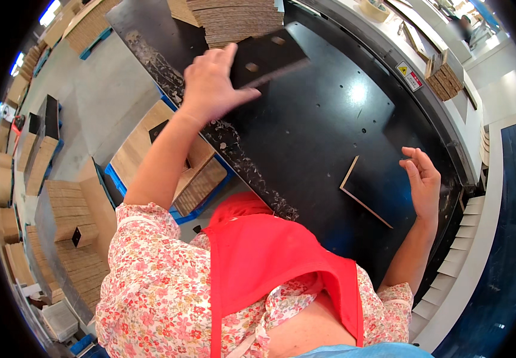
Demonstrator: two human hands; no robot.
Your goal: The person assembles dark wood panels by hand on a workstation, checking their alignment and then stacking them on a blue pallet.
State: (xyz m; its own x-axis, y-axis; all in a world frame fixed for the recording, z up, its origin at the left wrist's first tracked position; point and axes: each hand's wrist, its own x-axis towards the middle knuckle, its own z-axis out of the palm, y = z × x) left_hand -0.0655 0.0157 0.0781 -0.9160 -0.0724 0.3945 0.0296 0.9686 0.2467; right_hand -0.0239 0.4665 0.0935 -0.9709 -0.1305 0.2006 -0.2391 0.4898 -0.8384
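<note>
At the upper right we see a cream roll of tape (pixel 375 10); lower down, a warning label (pixel 409 76) with a yellow triangle; to the label's right, a small pile of brown boards (pixel 443 82); at the upper left, a bright lamp (pixel 50 12), a blue pallet (pixel 95 45) bearing stacked boards (pixel 94 27), and grey floor (pixel 106 95).

Two bare hands were counted, one left (pixel 210 83) and one right (pixel 423 186). Two dark panels were seen, one at the left hand (pixel 270 58), marked with two pale spots (pixel 252 67), and one farther right (pixel 378 186). At the far right, one tape roll (pixel 375 10) and one warning label (pixel 409 76) were made out.
</note>
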